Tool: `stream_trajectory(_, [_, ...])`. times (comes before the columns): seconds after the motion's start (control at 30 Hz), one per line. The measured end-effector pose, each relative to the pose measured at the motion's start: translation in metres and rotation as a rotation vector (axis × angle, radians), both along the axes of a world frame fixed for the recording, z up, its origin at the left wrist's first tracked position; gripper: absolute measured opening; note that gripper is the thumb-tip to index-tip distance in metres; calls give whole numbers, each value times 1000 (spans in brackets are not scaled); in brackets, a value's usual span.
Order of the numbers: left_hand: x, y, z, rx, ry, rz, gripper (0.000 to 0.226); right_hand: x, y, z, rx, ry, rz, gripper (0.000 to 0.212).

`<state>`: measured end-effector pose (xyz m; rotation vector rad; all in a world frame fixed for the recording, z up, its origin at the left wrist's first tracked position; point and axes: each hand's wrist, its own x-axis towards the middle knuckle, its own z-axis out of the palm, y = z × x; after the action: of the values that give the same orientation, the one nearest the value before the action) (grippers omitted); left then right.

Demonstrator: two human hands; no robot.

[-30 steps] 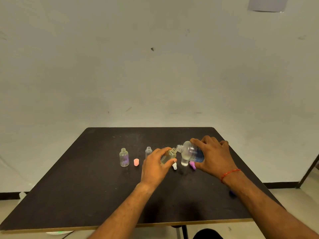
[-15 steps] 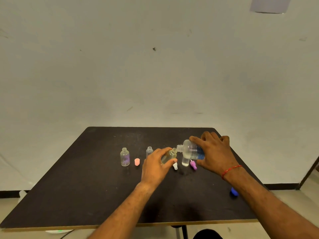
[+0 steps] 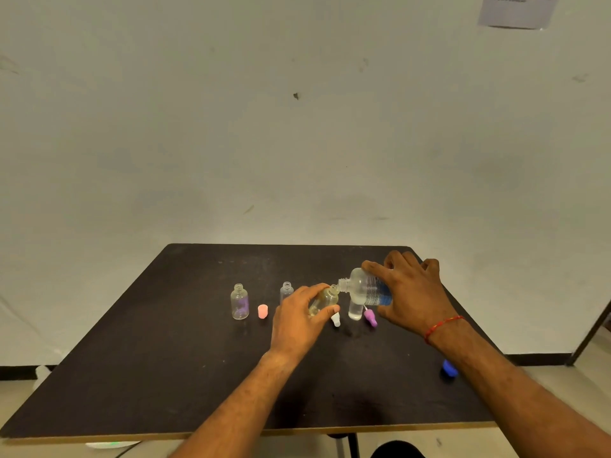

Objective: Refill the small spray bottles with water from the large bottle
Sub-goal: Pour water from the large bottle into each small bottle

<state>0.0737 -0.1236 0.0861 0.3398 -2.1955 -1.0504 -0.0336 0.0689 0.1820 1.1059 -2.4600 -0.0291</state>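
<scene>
The right hand (image 3: 410, 292) holds the big bottle (image 3: 365, 287) tipped on its side over the dark tabletop (image 3: 165, 358) — its fingers are curled over the top of it, and the open mouth points left. The left hand (image 3: 299, 320) has its fingers and thumb wrapped round a small bottle (image 3: 325, 300), leaning it so that its open neck sits right at the big bottle's mouth. I cannot tell if water is running.

Just under the big bottle stands a clear little bottle (image 3: 355, 310). A purple spray top (image 3: 370, 317) lies beside it, and a white spray top (image 3: 336, 319) lies a bit more to the left. Farther left of the big bottle, past the left hand, stand two more open bottles — a half-hidden bottle (image 3: 286, 290) and a purple-patch bottle (image 3: 240, 302) — with a pink cap (image 3: 263, 311) between them. A blue cap (image 3: 449, 368) lies well to the right of the big bottle and closer to the person, by the right arm.
</scene>
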Motion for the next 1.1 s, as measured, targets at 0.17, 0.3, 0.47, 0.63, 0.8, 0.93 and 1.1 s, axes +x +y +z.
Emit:
stream_trajectory(0.17, [0,1,0,12,0,2,46,0,0,0,1,15,7,77])
stream_trajectory(0.3, [0,0,-1,10,3,-2,48,-1,-2,0,5,26,10,75])
stream_trajectory(0.47, [0,-1,-2,17,9,-5,47,-1,-2,0,7,26,6,77])
stream_trajectory(0.63, [-2,-2,-4,13,7,-4,49,-2,-3,0,12,28,4,77])
stream_trajectory(0.8, [-4,-3,-6,17,1,-5,50,-2,-2,0,13,28,5,76])
stream_trajectory(0.93, [-5,-3,-6,20,0,-11,51,-1,-2,0,13,22,2,76])
stream_trajectory(1.1, [-6,-2,-7,23,-12,-13,52,0,0,1,17,25,2,75])
